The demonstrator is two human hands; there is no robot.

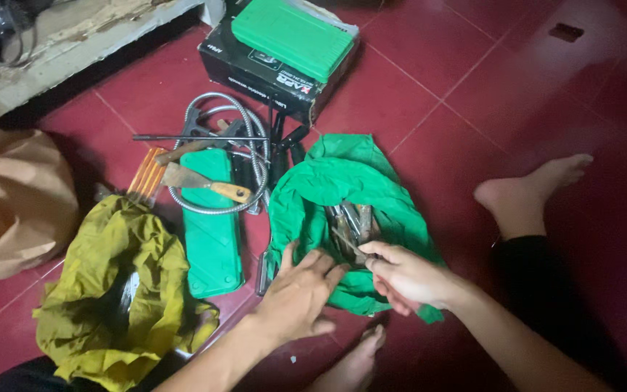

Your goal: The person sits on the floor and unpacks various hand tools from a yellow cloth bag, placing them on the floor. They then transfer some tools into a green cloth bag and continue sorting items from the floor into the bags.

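A green cloth bag (342,189) lies open on the red tiled floor, with several grey metal tools (353,221) inside its mouth. My right hand (408,279) rests on the bag's near edge and pinches a thin metal tool (348,243) between thumb and fingers. Spread flat with fingers apart, my left hand (299,294) presses on the bag's lower left edge and holds nothing.
Left of the bag lie a long green plastic case (212,232), a scraper with an orange handle (201,181), a coiled metal hose (255,156) and a yellow-green cloth (117,290). A black box with a green case (292,36) sits behind. My bare feet (531,192) rest on the floor.
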